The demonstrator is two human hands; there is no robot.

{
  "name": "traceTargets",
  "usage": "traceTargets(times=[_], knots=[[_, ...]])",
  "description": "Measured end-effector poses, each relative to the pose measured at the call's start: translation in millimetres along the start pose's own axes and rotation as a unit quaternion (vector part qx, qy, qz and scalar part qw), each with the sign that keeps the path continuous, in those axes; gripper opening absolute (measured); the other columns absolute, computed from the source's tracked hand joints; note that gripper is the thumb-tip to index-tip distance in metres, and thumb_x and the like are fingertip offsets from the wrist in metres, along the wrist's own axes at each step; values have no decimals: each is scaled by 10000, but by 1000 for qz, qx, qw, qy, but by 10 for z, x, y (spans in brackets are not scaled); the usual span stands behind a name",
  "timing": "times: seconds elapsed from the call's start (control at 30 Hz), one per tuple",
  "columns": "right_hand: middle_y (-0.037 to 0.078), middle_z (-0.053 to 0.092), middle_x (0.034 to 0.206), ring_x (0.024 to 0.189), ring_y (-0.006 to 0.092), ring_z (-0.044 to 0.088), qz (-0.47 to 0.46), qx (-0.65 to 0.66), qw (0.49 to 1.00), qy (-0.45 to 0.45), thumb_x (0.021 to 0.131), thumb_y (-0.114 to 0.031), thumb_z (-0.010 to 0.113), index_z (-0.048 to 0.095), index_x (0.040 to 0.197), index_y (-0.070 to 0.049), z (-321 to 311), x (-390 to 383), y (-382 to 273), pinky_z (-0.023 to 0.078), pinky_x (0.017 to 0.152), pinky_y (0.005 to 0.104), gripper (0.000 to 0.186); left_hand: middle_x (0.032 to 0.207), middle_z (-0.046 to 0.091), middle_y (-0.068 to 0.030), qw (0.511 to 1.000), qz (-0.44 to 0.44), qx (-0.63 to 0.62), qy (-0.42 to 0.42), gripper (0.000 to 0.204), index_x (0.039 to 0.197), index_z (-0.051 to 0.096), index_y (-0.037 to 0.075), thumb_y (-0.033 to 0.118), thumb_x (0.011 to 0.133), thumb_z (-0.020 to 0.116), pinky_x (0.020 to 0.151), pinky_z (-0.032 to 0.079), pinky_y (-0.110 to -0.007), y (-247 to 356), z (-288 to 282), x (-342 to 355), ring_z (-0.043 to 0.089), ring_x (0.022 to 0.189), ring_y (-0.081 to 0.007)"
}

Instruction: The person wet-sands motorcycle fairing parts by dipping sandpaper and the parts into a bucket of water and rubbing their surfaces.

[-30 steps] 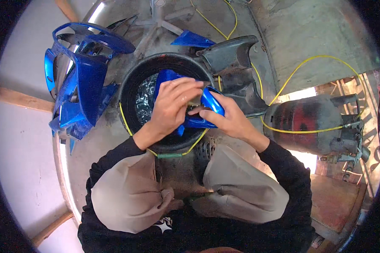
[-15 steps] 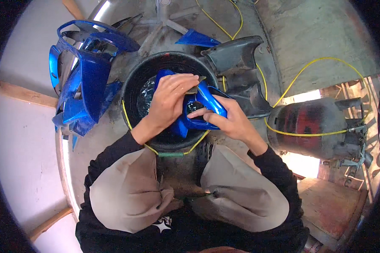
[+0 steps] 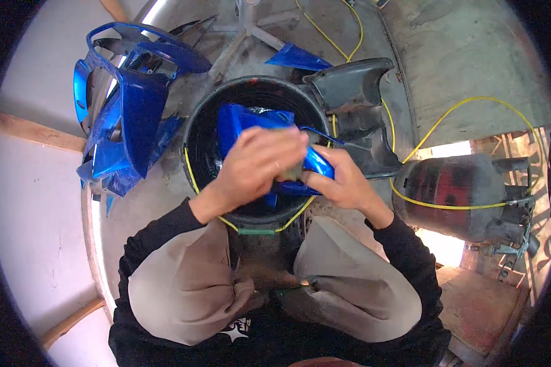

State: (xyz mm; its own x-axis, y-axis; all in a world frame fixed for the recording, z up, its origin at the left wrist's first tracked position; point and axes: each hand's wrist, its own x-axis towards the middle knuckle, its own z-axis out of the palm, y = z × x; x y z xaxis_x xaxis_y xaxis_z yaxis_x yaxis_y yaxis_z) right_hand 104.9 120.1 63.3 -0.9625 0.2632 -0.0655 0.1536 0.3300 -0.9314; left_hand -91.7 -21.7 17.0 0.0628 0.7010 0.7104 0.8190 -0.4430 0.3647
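My left hand (image 3: 260, 162), blurred, is closed on a small greenish pad (image 3: 292, 172) pressed against a glossy blue panel (image 3: 236, 119). My right hand (image 3: 340, 180) grips the panel's right end, fingers curled round it and partly hidden. Both hands hold the work over a black bucket (image 3: 200, 116) with a dark interior, glints of liquid, and a yellow handle with a green grip (image 3: 257, 231). The bucket stands between and beyond my bent knees.
Blue fairing pieces (image 3: 141, 122) lie at left, a smaller one (image 3: 294, 56) behind the bucket. Dark moulded parts (image 3: 346, 79) sit to its right, beside a yellow hose (image 3: 447, 110) and a metal tank (image 3: 441, 180). A white wall (image 3: 30, 220) is at left.
The view has shifted a little. My left hand has moved across the blue panel with the pad, lower than half a second ago, while my right hand keeps its grip.
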Motion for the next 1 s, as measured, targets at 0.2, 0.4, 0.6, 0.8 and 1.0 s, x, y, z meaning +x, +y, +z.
traceTargets(times=[0.2,0.4,0.6,0.8,1.0], knots=[[75,773,966,785,91,596,-62,-39,996,48,951,-133,629,673,1298,11,32,13,128,505,721,301,379,1490,668,-106,999,7,7,-35,408,1310,716,66,27,910,646,1060,495,-425,190,32,8,640,1380,-269],[54,670,823,732,101,581,47,94,993,60,908,-163,676,723,1102,4,96,61,-36,500,707,316,260,1436,704,-148,996,-77,23,35,448,1320,717,47,-69,902,605,1079,505,-493,-23,12,-50,653,1372,-326],[36,701,856,797,108,656,32,104,993,46,921,-103,633,645,1199,56,144,99,-117,491,687,294,321,1385,737,-90,987,-76,138,13,411,1255,742,96,-28,880,628,1109,369,-498,-114,-173,32,648,1375,-302],[50,731,966,862,111,689,-17,17,999,40,943,-85,615,629,1217,59,108,120,-133,503,722,287,309,1420,721,-44,997,-19,79,-9,485,1289,740,126,5,828,654,1038,388,-447,34,-137,-120,667,1279,-232],[87,719,998,864,119,679,11,-22,1000,-7,945,-117,623,646,1302,31,79,120,-19,529,749,329,387,1443,683,-56,1000,-20,16,10,494,1328,714,85,29,839,665,979,476,-429,181,-29,-94,646,1183,-250]])
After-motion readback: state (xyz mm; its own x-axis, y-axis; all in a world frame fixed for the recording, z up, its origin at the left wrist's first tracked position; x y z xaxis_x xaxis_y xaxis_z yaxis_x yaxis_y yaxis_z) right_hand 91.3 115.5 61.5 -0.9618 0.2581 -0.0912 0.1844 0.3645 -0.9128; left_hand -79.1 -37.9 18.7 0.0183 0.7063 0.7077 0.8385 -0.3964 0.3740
